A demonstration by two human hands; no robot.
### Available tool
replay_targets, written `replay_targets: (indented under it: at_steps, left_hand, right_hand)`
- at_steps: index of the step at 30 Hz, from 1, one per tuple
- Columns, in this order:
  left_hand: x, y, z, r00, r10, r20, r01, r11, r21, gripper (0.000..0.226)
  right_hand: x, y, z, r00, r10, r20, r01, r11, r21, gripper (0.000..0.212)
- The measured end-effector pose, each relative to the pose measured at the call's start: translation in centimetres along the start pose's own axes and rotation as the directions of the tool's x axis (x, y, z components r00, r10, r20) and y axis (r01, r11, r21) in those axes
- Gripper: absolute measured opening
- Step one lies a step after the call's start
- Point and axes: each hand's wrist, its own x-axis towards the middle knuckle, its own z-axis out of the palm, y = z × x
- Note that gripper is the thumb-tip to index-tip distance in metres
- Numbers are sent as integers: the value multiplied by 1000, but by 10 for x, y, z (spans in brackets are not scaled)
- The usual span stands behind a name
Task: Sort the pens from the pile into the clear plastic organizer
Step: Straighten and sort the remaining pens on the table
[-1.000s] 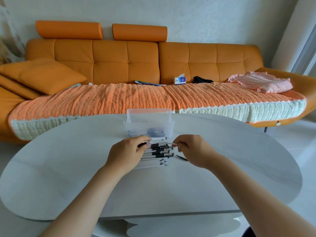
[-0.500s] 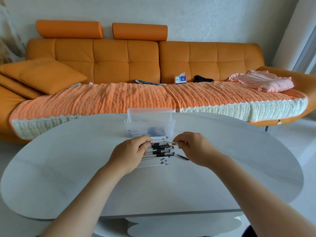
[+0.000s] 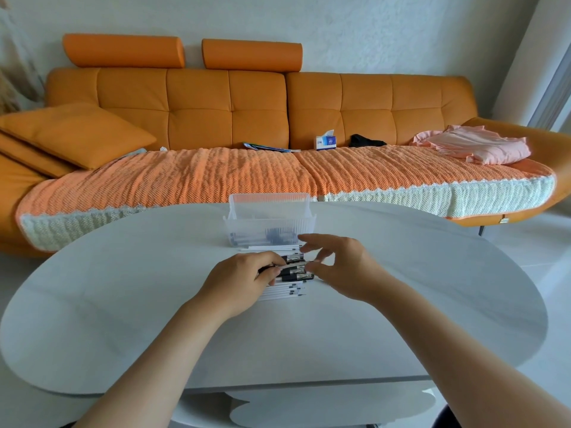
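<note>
A pile of white pens with black caps (image 3: 289,287) lies on the white table (image 3: 123,304), just in front of the clear plastic organizer (image 3: 268,222), which has a few pens lying in its bottom. My left hand (image 3: 239,284) rests on the left end of the pile, its fingers curled round one pen (image 3: 292,267). My right hand (image 3: 343,267) hovers over the right end of the pile with fingers spread; its thumb touches the pen caps and it holds nothing.
The oval table reaches well out to both sides of the pile. Behind it stands an orange sofa (image 3: 309,109) with a knitted throw, a cushion (image 3: 77,134), a tissue box (image 3: 326,142) and pink cloth (image 3: 475,146).
My right hand has let go of the pen's end and moved left over the pile with its fingers spread. My left hand still grips the pen at the left end.
</note>
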Motion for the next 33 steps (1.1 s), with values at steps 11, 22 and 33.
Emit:
replay_targets:
  at_steps: [11,22,33]
  left_hand:
    - [-1,8,6,1000,5,-1,-5,1000,-9,15]
    - [1,23,10,993,68,-91,-66,998,24,11]
    - [5,22,14,946,249,-209,-202,954,223,10]
  right_hand:
    - [-1,-9,5,1000,16,10,-17,998,56,24]
    - [-4,-8,6,995,-95,34,100,976,-195,7]
    - [-6,-3,-1,965,197,171,-217,970,108,21]
